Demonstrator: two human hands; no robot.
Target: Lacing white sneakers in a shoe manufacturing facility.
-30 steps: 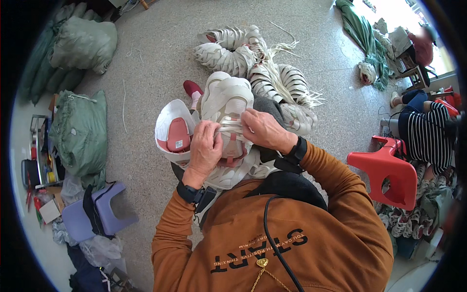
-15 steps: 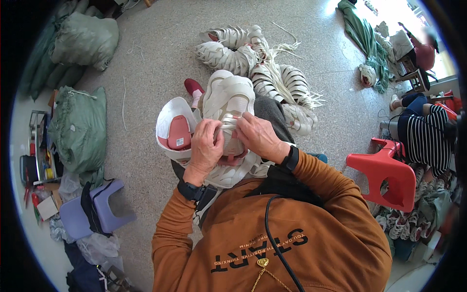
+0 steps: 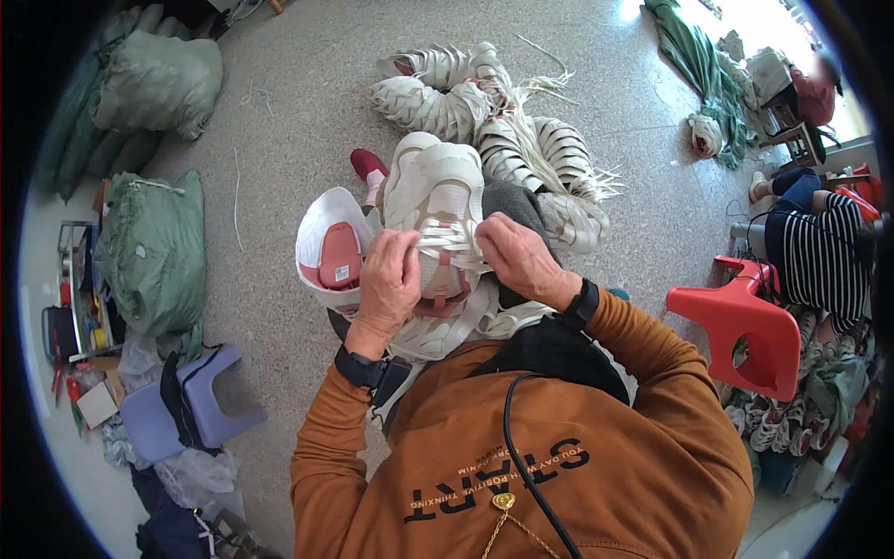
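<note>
On my lap lies a cream shoe upper [image 3: 453, 194] with pink trim, its white shoelace [image 3: 445, 238] threaded in several rows across the tongue. At the left edge of those rows, my left hand [image 3: 389, 279] is closed in a pinch on the lace. My right hand [image 3: 526, 261] is closed at the right edge, also pinching the lace; the fingertips partly hide the ends. Left of the upper rests a white, rounded shoe piece [image 3: 315, 230] with a pink insole-like pad [image 3: 341, 256]. More pale uppers lie beneath my hands.
Bundles of strung cream shoe uppers [image 3: 428, 104] with loose laces lie on the floor ahead. A purple stool [image 3: 149, 415] and green sacks [image 3: 154, 247] are at left. A red stool [image 3: 731, 317], shoes [image 3: 778, 424] and a person in striped clothing [image 3: 815, 261] are at right.
My hands have moved apart, the right one shifting right and slightly down. More of the lace rows now shows between them.
</note>
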